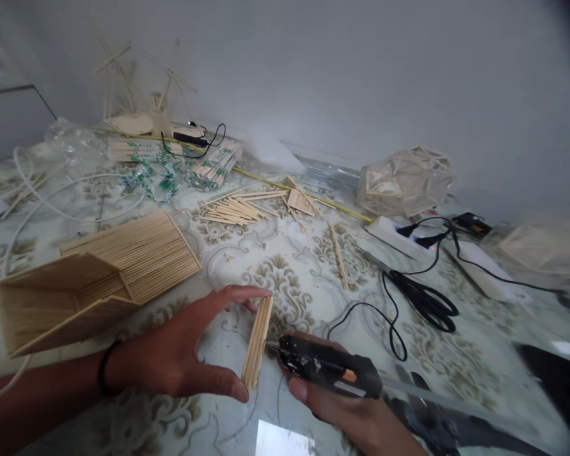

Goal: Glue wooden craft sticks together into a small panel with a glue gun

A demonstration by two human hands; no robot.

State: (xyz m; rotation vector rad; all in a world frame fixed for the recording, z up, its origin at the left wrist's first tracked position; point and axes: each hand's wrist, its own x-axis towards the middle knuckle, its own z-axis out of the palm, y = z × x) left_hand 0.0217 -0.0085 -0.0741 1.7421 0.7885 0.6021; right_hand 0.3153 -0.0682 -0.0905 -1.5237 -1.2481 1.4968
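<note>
Left hand [178, 361]: spread in a wide span, thumb at the near end and a finger at the far end of a short strip of sticks [256, 345], which it has hold of between them. The strip is near, at the middle of the scene; whether it rests on the patterned cover [280, 278] cannot be told.

Right hand [330, 405]: closed around a black glue gun [335, 370], whose tip is at the strip's right long edge. Glue flow cannot be made out.

Surroundings: a stick-built open piece [140, 253] lies to the left, loose sticks [235, 210] farther off, black-handled scissors [422, 301] to the right.

Assessment: good work here appears to call for a steady end-to-end pinch, fingertips kept clear of the hot tip, and a thin, even bead along the edge. The main risk judged is excess glue spreading toward the thumb.
</note>
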